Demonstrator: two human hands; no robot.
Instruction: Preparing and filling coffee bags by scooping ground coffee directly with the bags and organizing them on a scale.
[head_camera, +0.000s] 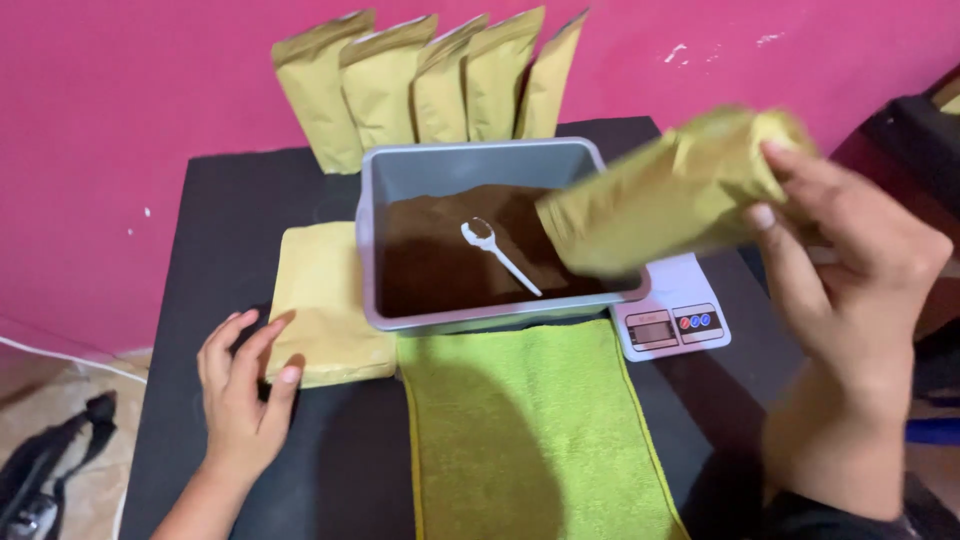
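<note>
Looking down from my head camera, I am holding a gold pouch (670, 190) in my right hand (850, 270), at about two o'clock in the view; my fingers are wrapping around its upper end and the pouch is lying tilted, its lower end hanging over the right side of the grey tub (400, 180). The pouch is blurring, so I cannot tell whether its mouth is open. The tub is sitting at the centre of the black table (220, 220), and it is holding brown powder (430, 260) with a small white spoon (497, 255) lying on top, bowl toward eleven o'clock. Under the tub's right corner, at about four o'clock from it, a white kitchen scale (675, 320) is showing its display and buttons. My left hand (240, 390) is resting at eight o'clock, fingers spread flat and gripping nothing, with the fingertips touching the near edge of a stack of flat gold pouches (325, 300) lying just beside the tub's left wall. A green towel (530, 430) is lying at six o'clock, running from the tub's front toward me. At twelve o'clock a row of standing gold pouches (420, 85) is leaning against the pink wall (130, 120).
</note>
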